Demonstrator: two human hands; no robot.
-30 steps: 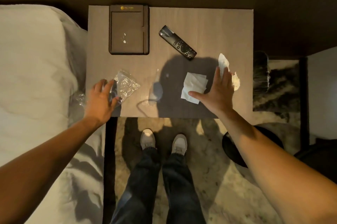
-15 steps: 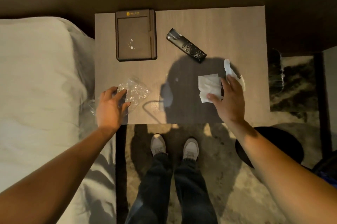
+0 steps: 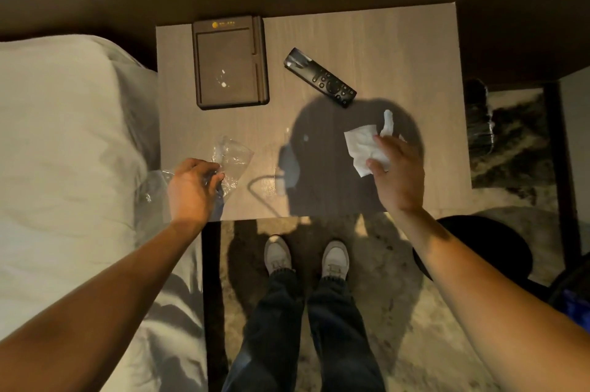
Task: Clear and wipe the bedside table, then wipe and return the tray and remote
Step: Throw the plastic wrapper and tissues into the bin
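The wooden bedside table (image 3: pixel 367 40) fills the middle of the view. A dark brown tray (image 3: pixel 230 62) with small white scraps in it lies at its far left. To the tray's right a black remote (image 3: pixel 321 81) lies at a slant. My left hand (image 3: pixel 193 189) pinches a crumpled clear plastic wrapper (image 3: pixel 234 158) at the table's near left edge. My right hand (image 3: pixel 397 171) closes its thumb and fingers on white tissues (image 3: pixel 362 144) at the near right, with one twisted strip (image 3: pixel 387 122) sticking up beyond the fingers.
A white-sheeted bed (image 3: pixel 64 152) borders the table on the left. A round black bin (image 3: pixel 491 248) stands on the floor at the near right. My feet in light shoes (image 3: pixel 306 256) stand on patterned carpet in front of the table.
My left hand has closed its fingers on the plastic wrapper. My right hand has curled onto the tissues and gathered them together. The camera has shifted, so the table sits lower and further right.
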